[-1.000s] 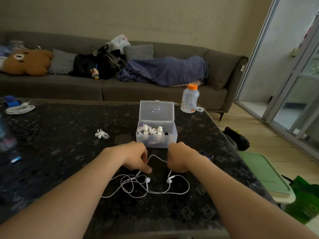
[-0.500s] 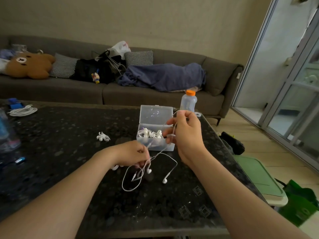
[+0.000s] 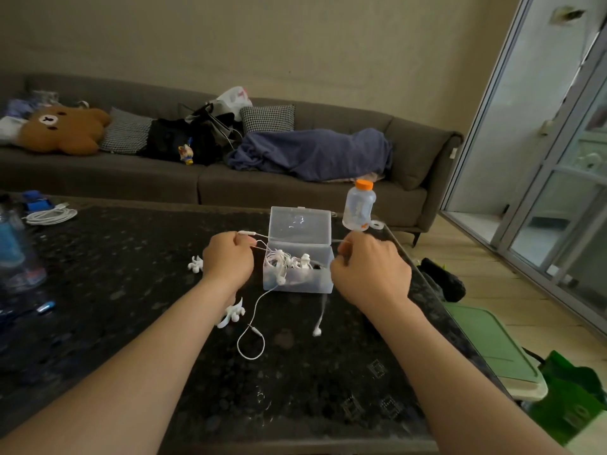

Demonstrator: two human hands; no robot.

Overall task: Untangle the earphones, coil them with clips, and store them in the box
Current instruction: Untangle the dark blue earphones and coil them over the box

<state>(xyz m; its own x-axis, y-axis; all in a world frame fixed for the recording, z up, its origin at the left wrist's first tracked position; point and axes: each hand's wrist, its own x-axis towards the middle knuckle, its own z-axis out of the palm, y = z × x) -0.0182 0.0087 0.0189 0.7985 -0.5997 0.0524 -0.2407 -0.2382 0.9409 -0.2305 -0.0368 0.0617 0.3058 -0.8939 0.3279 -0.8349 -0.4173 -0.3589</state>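
White earphones (image 3: 253, 326) hang stretched between both hands above the dark table (image 3: 131, 323). My left hand (image 3: 228, 257) is closed on the cord near its inline remote, left of the clear box (image 3: 297, 280). My right hand (image 3: 369, 270) grips the other end, to the right of the box. A loop with the plug lies on the table, and one earbud (image 3: 317, 331) dangles down to it. The open box holds several coiled white earphones. Two white clips lie by my left arm: one clip (image 3: 233, 313) near the wrist, another clip (image 3: 195, 264) further back.
A plastic bottle (image 3: 358, 205) with an orange cap stands behind the box near the table's far right edge. A coiled white cable (image 3: 51, 215) and a blue bottle (image 3: 13, 251) sit at the left. A sofa (image 3: 295, 192) runs behind the table.
Both hands lifted the earphones off the table and pulled apart, the left hand going left of the box, the right hand going right. The tangle has opened into a hanging line.
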